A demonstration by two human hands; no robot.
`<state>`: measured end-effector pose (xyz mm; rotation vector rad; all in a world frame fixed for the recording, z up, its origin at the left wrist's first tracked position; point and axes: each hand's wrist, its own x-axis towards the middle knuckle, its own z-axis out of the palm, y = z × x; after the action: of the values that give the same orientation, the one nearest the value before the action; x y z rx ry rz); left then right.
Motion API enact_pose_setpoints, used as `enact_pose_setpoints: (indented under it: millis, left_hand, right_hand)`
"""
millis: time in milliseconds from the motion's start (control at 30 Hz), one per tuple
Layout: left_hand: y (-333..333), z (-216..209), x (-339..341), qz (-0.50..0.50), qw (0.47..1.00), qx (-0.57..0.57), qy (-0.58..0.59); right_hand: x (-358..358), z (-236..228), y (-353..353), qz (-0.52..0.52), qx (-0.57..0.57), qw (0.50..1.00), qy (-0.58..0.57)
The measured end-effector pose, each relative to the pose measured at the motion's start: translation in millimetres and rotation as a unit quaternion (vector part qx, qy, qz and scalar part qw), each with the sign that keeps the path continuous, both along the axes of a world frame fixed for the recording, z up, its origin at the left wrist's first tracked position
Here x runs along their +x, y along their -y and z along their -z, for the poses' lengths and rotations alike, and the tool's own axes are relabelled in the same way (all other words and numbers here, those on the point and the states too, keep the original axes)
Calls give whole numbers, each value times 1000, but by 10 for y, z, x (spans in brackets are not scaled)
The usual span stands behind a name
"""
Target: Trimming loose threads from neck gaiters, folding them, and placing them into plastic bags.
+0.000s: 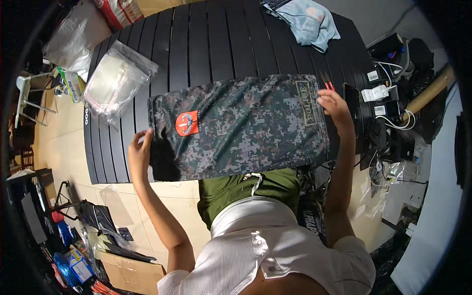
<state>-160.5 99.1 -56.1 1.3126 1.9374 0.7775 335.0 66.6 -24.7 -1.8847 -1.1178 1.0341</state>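
A dark camouflage cloth (246, 123) lies spread flat on the black slatted table (196, 54) in front of me. It bears a red patch with an emblem (187, 123) at its left and an outlined lettered panel at its right end. My left hand (139, 150) is at the cloth's left edge, its fingers extended and thumb apart, with the fingertips close to the fabric. At the upper right corner is my right hand (334, 105), fingers loosely bent and apart, near the cloth's edge. Neither hand visibly grips the fabric.
Clear plastic bags (118, 81) lie at the table's left. A light blue cloth (309, 22) rests at the far right edge. A small pointed tool with red handles (327, 83) lies beside my right hand. White chargers and cables (377, 93) sit farther right.
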Motion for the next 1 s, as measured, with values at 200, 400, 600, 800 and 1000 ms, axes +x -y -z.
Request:
enact_pose_setpoints:
  millis: [200,400,600,800,1000]
  left_hand:
    - [-648,201,61,0,988,86,124]
    - [-363,-408,83,-12,976,127,178]
    - [443,-356,-137,50,968,-87,229]
    - [366,-330,116,-45,972,-186,137]
    - [175,-291,258,-51,981,-142,119]
  right_hand:
    - [59,251,-487,-44,134,986,-86]
    - [131,-147,-272,14,181,973,-142]
    - [17,-237,583,-99,-16,995,12]
    - [-144,-77,506,21,20,998,-59]
    - [-152,44,431,6,43,999,-5]
